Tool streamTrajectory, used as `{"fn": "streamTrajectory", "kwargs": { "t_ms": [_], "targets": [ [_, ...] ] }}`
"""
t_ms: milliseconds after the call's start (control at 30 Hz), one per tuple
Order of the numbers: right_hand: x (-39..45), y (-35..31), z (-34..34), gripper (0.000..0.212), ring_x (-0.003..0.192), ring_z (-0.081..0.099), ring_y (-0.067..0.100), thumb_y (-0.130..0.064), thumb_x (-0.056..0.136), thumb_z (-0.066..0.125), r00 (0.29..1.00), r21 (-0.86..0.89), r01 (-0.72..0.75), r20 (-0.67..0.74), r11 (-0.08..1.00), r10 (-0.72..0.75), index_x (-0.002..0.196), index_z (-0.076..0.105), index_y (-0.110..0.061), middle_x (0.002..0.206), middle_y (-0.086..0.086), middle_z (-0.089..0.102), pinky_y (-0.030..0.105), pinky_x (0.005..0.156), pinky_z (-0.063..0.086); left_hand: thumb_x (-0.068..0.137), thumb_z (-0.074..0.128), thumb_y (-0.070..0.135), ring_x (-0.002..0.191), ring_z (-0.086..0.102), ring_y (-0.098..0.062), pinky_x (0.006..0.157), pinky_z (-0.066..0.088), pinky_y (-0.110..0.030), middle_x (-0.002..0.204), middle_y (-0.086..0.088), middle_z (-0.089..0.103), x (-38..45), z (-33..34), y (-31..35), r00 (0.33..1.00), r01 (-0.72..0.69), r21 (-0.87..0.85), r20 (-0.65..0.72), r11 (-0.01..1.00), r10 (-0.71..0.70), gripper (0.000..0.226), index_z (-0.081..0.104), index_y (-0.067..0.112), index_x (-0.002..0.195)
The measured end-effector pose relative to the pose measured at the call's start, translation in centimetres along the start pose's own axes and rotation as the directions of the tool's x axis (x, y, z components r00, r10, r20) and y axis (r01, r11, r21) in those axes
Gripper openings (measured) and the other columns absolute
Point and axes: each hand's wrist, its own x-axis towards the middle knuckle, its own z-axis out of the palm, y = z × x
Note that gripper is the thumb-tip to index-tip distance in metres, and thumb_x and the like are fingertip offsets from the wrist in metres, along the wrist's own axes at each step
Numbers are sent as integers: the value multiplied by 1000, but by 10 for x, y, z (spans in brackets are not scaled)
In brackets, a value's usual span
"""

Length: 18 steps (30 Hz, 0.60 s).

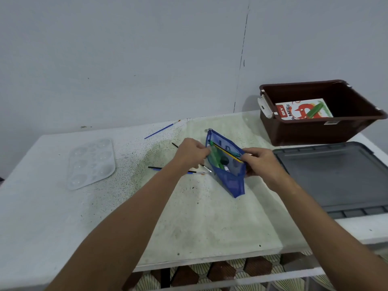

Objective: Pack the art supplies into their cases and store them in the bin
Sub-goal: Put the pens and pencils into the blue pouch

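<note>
While both hands grip it, blue mesh pouch (pixel 231 175), unzipped, pencils inside

Head cam looks fwd and down at table (pixel 63 217), near

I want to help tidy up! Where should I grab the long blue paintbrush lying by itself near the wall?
Pinch the blue paintbrush around the middle of its thin handle, coming down from above. It lies flat on the table with bare space all round it, so fingers fit either side. The bristle tip points towards the wall, so probably best to leave that end alone.
</note>
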Motion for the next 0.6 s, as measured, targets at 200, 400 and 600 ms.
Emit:
{"fn": "streamTrajectory", "kwargs": {
  "t_ms": [200,400,600],
  "targets": [
    [-12,-18,5,61,62,59,15,-9,77,74,969,-478,130,246,869,-9,134,53,-17,75,6,66,25,51,51,86,69,31,60,59,-17,50,47,-25,72,-9,64,-5,13,22,994,33,-18,100,999,-31,28,69,3,85],
    [-13,-17,2,50,66,60,15,-17,87,64,968,-348,-51,213,936,132,135,49,-19,92,9,66,27,55,53,77,79,22,55,51,-15,51,44,-22,63,-4,55,-10,5,18,922,172,145,324,975,-210,22,61,10,77],
    [-5,-8,3,31,82,66,23,-14,90,59,992,-179,-58,101,982,77,121,61,-10,98,13,68,33,66,58,90,64,24,64,66,-17,63,58,-29,87,-11,69,-6,6,14,955,167,-85,260,982,-140,25,63,4,105]
  ]
}}
